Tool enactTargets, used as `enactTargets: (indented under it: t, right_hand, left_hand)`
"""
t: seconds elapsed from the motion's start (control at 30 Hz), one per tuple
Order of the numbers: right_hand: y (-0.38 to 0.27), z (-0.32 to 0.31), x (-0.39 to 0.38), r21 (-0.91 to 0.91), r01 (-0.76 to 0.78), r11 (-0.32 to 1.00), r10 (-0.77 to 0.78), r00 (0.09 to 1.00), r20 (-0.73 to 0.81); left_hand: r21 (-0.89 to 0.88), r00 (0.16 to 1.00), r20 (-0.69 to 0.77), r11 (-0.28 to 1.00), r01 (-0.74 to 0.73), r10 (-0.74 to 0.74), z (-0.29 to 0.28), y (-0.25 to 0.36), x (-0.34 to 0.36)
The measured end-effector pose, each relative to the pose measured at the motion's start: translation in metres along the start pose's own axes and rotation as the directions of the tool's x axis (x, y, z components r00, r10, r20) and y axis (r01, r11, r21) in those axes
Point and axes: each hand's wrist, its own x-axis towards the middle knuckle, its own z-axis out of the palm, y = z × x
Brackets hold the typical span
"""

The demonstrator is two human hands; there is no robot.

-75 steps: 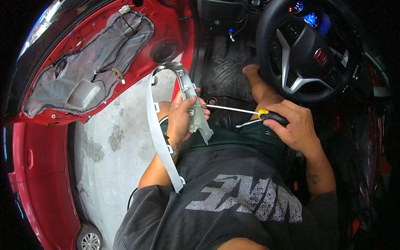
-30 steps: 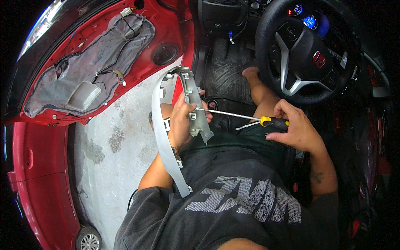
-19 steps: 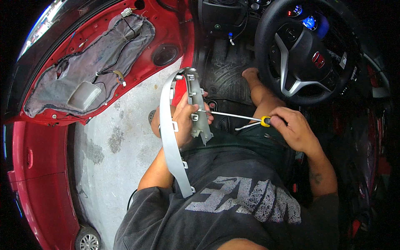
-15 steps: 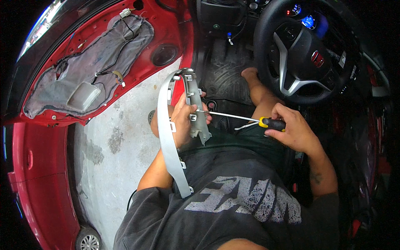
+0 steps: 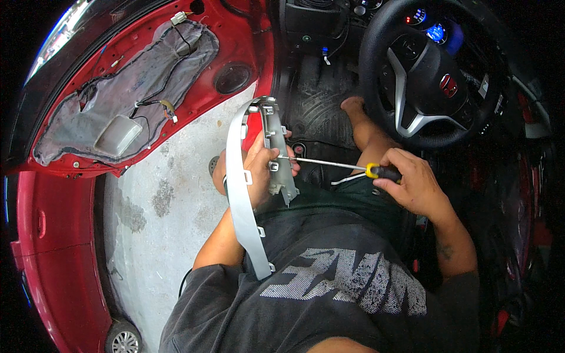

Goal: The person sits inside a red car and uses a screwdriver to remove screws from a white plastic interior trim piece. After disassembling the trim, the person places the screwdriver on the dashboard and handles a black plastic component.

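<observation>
My left hand (image 5: 259,173) is closed on a curved silver-grey plastic trim panel (image 5: 238,176), held upright in front of my lap. Clip tabs line the panel's inner edges, and a red patch shows inside its upper bend. In my right hand (image 5: 419,187) is a screwdriver (image 5: 332,163) with a yellow and black handle, gripped between thumb and fingers. Its long metal shaft points left, and the tip meets the panel's inner side beside my left thumb. My fingers hide part of the handle, and the exact contact at the tip is too small to make out.
A red car door (image 5: 247,53) stands open at the left, its inner side bare, with plastic sheeting (image 5: 170,70) and loose wires. The steering wheel (image 5: 432,70) is at the upper right. A thin white strip (image 5: 347,179) lies near my thigh. Concrete floor (image 5: 170,235) shows outside.
The trim panel has tilted slightly and shifted a little to the right. My right hand has turned slightly on the screwdriver handle and covers more of it. The tip stays at the panel.
</observation>
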Motion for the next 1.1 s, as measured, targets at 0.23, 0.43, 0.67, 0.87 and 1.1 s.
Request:
enactTargets:
  t: [0.23,0.43,0.67,0.87,1.1]
  right_hand:
    - [0.012,0.015,0.003,0.199,0.078,0.977,-0.081,0.997,0.005]
    - [0.004,0.011,0.002,0.113,0.107,0.988,-0.101,0.993,-0.057]
    - [0.020,0.014,0.007,0.106,0.054,0.993,-0.058,0.998,0.032]
    - [0.027,0.015,0.008,0.071,0.157,0.985,-0.153,0.987,-0.058]
    - [0.028,0.045,-0.003,-0.040,0.035,0.999,-0.032,0.996,0.087]
  left_hand:
    - [0.030,0.999,-0.033,0.999,-0.023,0.024,0.001,0.001,0.001]
    - [0.025,0.999,-0.041,1.000,0.001,0.000,-0.004,-0.001,-0.001]
    - [0.010,0.998,-0.029,0.999,-0.047,0.047,0.000,-0.006,0.002]
    - [0.011,0.999,-0.043,1.000,-0.028,0.028,-0.002,-0.016,0.001]
    - [0.116,0.976,-0.213,0.993,-0.027,0.051,-0.014,-0.035,0.005]
